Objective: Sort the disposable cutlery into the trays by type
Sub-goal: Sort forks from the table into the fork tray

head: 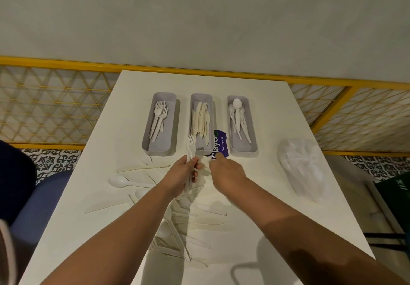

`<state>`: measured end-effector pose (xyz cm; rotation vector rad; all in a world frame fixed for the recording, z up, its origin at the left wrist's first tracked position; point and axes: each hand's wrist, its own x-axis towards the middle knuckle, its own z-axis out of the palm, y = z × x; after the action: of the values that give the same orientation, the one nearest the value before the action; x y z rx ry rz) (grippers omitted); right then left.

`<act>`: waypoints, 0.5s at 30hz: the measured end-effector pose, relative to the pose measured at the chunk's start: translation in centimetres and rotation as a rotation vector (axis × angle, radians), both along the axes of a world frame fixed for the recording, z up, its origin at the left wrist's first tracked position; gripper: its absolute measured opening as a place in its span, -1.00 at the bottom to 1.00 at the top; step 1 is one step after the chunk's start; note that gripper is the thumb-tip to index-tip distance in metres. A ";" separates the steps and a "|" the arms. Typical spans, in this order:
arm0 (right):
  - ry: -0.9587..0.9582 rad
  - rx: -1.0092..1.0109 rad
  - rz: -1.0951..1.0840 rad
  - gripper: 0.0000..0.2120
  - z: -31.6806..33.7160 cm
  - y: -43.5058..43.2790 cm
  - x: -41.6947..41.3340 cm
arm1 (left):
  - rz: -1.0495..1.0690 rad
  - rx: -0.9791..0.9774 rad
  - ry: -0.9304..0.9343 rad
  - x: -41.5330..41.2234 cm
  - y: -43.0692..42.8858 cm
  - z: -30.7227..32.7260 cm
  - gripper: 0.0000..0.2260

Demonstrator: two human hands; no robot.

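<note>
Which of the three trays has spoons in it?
The rightmost tray: only spoons there. The left tray holds forks, the middle tray knives.

White table (277, 118), grey trays (158, 149), white forks (158, 116), cream knives (201, 118), purple card (220, 144), yellow lattice railing (66, 64), black-and-white patterned floor tiles (53, 158).

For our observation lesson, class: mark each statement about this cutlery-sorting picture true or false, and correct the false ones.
1. The left hand grips a bunch of forks. True.
2. The left tray holds spoons. False: it holds sorted forks.
3. The middle tray holds knives. True.
4. The clear plastic bag lies left of the trays. False: it lies to their right.
</note>
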<state>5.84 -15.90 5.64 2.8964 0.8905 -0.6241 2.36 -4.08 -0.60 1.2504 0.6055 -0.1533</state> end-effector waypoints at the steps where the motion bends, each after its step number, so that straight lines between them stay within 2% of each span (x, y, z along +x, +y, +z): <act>1: 0.020 0.059 -0.041 -0.67 0.4 0.2 0.4 | -0.002 0.001 -0.007 0.1 0.1 0.0 -0.85; 4: 0.126 0.281 -0.139 -0.76 1.8 0.8 2.1 | -0.011 0.006 -0.014 0.3 0.2 0.0 -0.84; 6: 0.207 0.405 -0.163 -0.93 2.8 0.9 3.3 | -0.035 0.004 -0.023 0.5 0.4 0.0 -0.82; 12: 0.399 0.700 -0.407 -0.72 2.5 1.7 6.0 | -0.154 -0.015 -0.042 0.8 0.4 1.4 -0.76; 15: 0.474 0.789 -0.511 -0.73 1.4 2.4 6.8 | -0.145 -0.063 -0.061 1.0 0.5 1.9 -0.74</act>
<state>12.59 -13.51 7.02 3.8285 0.4622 -1.2883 3.32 -3.56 1.28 1.2334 0.4542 -0.2527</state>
